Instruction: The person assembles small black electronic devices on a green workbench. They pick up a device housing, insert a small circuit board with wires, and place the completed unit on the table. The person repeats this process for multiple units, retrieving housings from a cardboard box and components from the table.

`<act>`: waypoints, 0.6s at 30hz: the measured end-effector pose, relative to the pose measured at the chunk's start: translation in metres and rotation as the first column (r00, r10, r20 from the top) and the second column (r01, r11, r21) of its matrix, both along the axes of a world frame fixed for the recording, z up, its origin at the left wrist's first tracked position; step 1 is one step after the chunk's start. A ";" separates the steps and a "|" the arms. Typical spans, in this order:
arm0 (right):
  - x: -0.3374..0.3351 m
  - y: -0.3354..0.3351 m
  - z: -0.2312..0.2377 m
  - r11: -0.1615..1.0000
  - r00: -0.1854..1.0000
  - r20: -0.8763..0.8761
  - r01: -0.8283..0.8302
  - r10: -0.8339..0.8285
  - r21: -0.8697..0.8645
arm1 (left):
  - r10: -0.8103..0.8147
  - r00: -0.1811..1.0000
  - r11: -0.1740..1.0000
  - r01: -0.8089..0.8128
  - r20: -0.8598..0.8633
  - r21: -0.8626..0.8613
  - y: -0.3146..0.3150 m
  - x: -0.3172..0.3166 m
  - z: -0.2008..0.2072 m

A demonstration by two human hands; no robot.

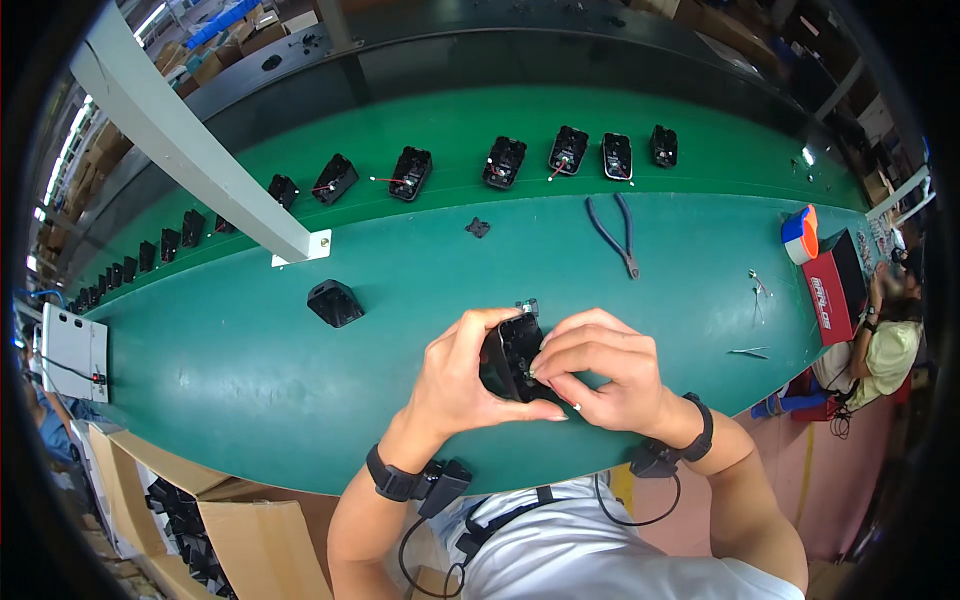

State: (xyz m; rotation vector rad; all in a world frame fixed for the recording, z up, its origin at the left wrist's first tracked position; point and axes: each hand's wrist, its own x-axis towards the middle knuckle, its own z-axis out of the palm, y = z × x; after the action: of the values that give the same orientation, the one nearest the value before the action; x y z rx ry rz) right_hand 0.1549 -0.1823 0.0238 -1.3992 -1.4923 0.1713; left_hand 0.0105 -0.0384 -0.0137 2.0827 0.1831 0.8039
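Note:
Over the green worktable point(240, 360), my left hand point(452, 375) grips an open black plastic housing point(519, 345), tilted, its hollow side facing up and right. My right hand point(612, 372) has its thumb and fingers pinched together at the housing's inner edge; whatever they hold is hidden. Below those fingertips shows a short red wire point(568, 398) with a white end. Just beyond the housing lies a small clear part point(528, 306). Another black housing point(335, 303) sits alone to the left, and a small flat black piece point(477, 228) lies farther back.
Blue-handled cutters point(622, 235) lie at back right, tweezers point(748, 352) nearer. A tape roll point(800, 235) stands by a red box point(830, 295). Several housings point(410, 173) line the green strip behind. A grey post point(190, 130) rises at left; a cardboard box point(265, 545) stands below.

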 end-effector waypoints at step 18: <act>0.014 -0.007 -0.001 0.985 0.995 -0.093 0.031 -0.047 -0.170 | 0.061 0.995 0.974 -0.075 0.074 0.212 0.000 0.005 0.004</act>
State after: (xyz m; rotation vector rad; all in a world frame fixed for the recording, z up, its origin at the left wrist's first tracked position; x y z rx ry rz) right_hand 0.1693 -0.1890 0.0231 -1.5316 -1.3955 0.3428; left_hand 0.0158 -0.0385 -0.0100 2.2576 0.1367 0.9698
